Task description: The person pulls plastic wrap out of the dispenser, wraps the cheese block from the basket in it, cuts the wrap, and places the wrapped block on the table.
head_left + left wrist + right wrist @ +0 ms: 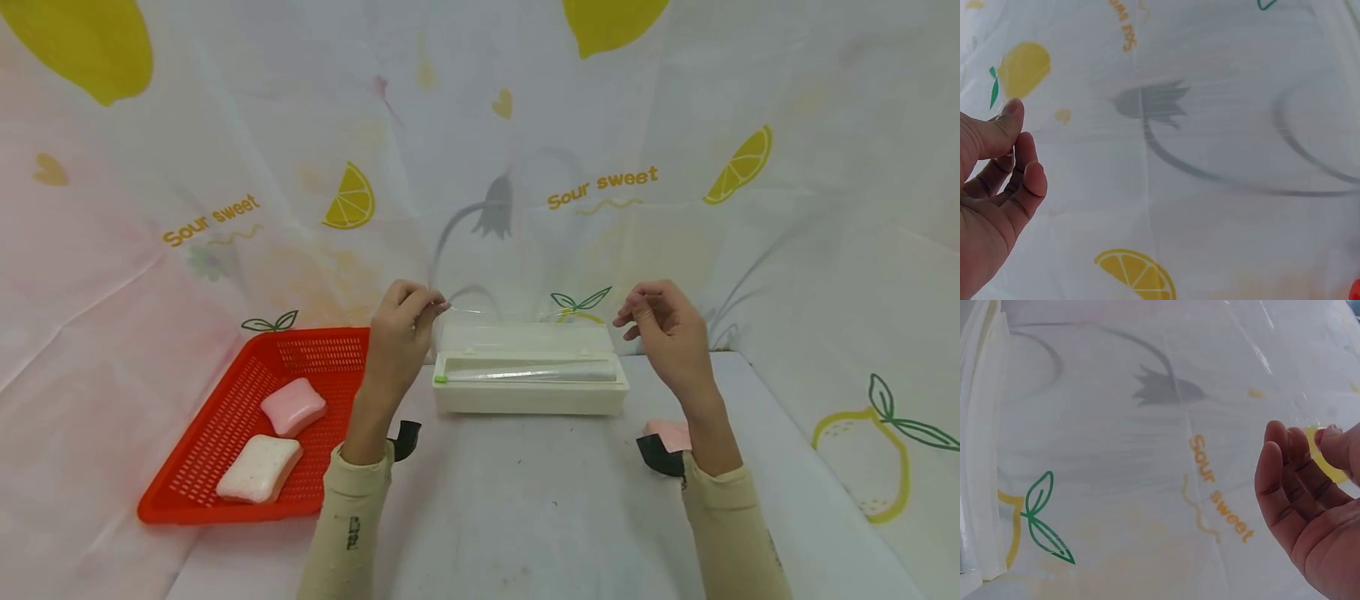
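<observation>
A white cling film box (529, 398) stands at the back of the table with its lid raised. Inside lies a shiny roll of clear film (525, 372), with a green tab at its left end. A thin clear sheet of cling film (495, 313) rises from the box and spans between both hands. My left hand (405, 321) pinches the sheet's left corner between thumb and finger. On the other side, my right hand (667, 333) pinches near the right corner, its other fingers loosely bent. Faint streaks of the film show before the backdrop in both wrist views.
At left sits a red plastic basket (180, 467) holding a pink sponge-like block (294, 407) and a white one (259, 469). A pink item (667, 433) lies on the white table (525, 517), partly behind the right wrist. A lemon-print backdrop (480, 125) hangs behind.
</observation>
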Tool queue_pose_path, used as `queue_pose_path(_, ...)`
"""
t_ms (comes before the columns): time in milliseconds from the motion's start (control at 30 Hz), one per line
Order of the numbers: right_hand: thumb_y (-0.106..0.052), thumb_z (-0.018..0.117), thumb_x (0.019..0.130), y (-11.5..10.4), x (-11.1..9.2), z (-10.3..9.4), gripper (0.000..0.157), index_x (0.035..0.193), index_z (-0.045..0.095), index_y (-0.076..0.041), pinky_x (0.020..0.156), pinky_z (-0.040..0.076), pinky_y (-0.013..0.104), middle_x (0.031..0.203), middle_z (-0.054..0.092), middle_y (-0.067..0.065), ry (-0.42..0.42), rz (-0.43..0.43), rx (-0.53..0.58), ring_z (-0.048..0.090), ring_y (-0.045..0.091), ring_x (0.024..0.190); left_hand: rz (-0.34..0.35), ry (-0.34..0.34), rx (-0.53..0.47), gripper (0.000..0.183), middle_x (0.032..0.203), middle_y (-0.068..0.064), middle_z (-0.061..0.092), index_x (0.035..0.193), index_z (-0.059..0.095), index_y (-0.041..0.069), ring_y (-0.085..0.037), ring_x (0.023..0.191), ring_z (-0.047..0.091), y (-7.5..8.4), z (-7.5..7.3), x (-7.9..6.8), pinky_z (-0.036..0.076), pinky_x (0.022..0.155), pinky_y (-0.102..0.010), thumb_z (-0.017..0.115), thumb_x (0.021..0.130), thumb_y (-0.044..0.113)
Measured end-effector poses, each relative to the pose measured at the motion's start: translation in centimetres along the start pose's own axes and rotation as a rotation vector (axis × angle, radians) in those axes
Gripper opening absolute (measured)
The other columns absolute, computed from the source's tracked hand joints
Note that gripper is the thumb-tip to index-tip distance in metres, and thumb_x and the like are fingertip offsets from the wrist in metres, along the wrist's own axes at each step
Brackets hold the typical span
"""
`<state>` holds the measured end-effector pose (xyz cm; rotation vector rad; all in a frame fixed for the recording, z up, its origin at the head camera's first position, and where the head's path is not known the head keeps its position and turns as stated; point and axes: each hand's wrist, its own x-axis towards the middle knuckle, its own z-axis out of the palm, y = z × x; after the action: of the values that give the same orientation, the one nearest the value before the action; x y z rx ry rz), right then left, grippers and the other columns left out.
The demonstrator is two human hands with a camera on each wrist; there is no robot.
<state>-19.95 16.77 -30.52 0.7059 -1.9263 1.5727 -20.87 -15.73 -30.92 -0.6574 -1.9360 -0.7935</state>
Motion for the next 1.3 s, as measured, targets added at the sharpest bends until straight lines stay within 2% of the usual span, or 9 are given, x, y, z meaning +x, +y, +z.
queue_pose_path(200,0.009,0.054,0.096,0.9,0.2,-0.5,0.010,0.105,0.056,0.012,0.062,0.052,0.020,0.086,0.060,0.021,0.029,-0.057,-0.002,0.066,0.016,0.075,0.050,0.033,0.002,0.007,0.087,-0.015,0.056,0.088,0.069,-0.002,-0.024,0.075,0.054,0.6,-0.7,1.0,0.047,0.065,-0.028,0.075,0.084,-0.002)
queue_pose_path(333,0.008,0.055,0.096,0.6,0.5,-0.8,0.010,0.105,0.056,0.012,0.061,0.052,0.020,0.085,0.062,0.019,0.048,-0.100,0.021,0.067,0.016,0.074,0.074,0.055,0.001,0.006,0.086,-0.015,0.055,0.087,0.068,-0.002,-0.024,0.074,0.053,1.0,-1.2,1.5,0.045,0.065,-0.025,0.074,0.085,-0.001)
queue_pose_path(633,0.011,0.055,0.094,-1.0,1.1,-1.4,0.009,0.101,0.054,0.017,0.061,0.052,0.022,0.084,0.062,0.018,0.092,-0.161,0.073,0.066,0.018,0.073,0.090,0.127,-0.035,0.007,0.086,-0.016,0.056,0.088,0.070,-0.003,-0.024,0.075,0.054,2.4,-2.3,2.7,0.043,0.066,-0.019,0.074,0.083,-0.004)
queue_pose_path(933,0.014,0.055,0.093,-3.1,0.9,-1.7,0.008,0.100,0.054,0.018,0.062,0.052,0.022,0.084,0.064,0.016,0.111,-0.231,0.041,0.066,0.019,0.074,0.100,0.187,-0.029,0.008,0.087,-0.018,0.057,0.091,0.071,-0.004,-0.028,0.079,0.055,4.4,-3.5,3.5,0.041,0.073,-0.015,0.073,0.084,-0.005)
queue_pose_path(1167,0.018,0.055,0.091,-5.2,1.0,-1.6,0.008,0.097,0.052,0.021,0.062,0.051,0.024,0.081,0.063,0.017,0.164,-0.298,0.170,0.065,0.021,0.072,0.132,0.271,-0.015,0.007,0.088,-0.019,0.057,0.092,0.071,-0.005,-0.030,0.082,0.054,5.7,-4.4,3.9,0.043,0.078,-0.015,0.072,0.085,-0.004)
queue_pose_path(1300,0.016,0.058,0.090,-6.2,1.0,-1.4,0.011,0.096,0.051,0.023,0.062,0.050,0.023,0.081,0.063,0.016,0.195,-0.323,0.193,0.065,0.021,0.072,0.154,0.338,-0.018,0.007,0.088,-0.020,0.058,0.091,0.071,-0.005,-0.031,0.081,0.054,6.5,-4.5,4.2,0.044,0.078,-0.017,0.073,0.085,-0.004)
